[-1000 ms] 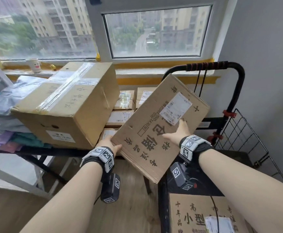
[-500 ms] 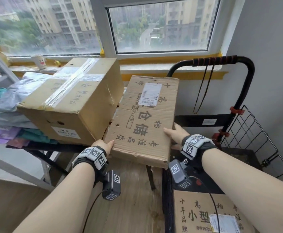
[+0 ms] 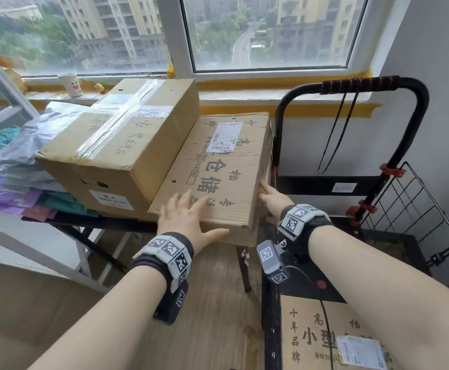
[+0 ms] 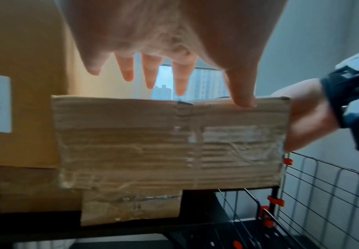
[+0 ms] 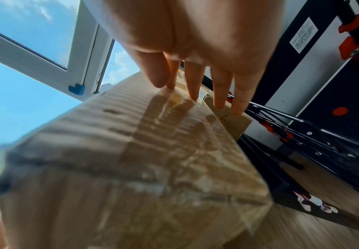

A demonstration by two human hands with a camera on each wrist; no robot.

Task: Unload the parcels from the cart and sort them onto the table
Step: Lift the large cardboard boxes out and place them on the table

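A flat brown parcel [image 3: 218, 166] with printed characters and a white label lies on smaller boxes on the black table [image 3: 89, 222], right of a large taped box [image 3: 127, 140]. My left hand [image 3: 188, 217] rests open on its near top, fingers spread and the thumb at the front edge [image 4: 242, 101]. My right hand [image 3: 271, 197] lies flat against its right side, fingers straight [image 5: 195, 80]. The left wrist view shows the parcel's taped front face [image 4: 168, 143]. Another printed parcel [image 3: 324, 335] lies on the black cart [image 3: 372, 86] at lower right.
Grey and purple mailer bags [image 3: 17, 156] are heaped on the table's left part. A small box [image 4: 131, 207] sits under the flat parcel. The cart's wire basket [image 3: 418, 209] stands at the right by the wall. A paper cup [image 3: 69, 84] is on the sill.
The flat parcel went from tilted in the air to lying flat beside the large box. My left hand moved from its near corner onto its top; my right hand shifted to its right side.
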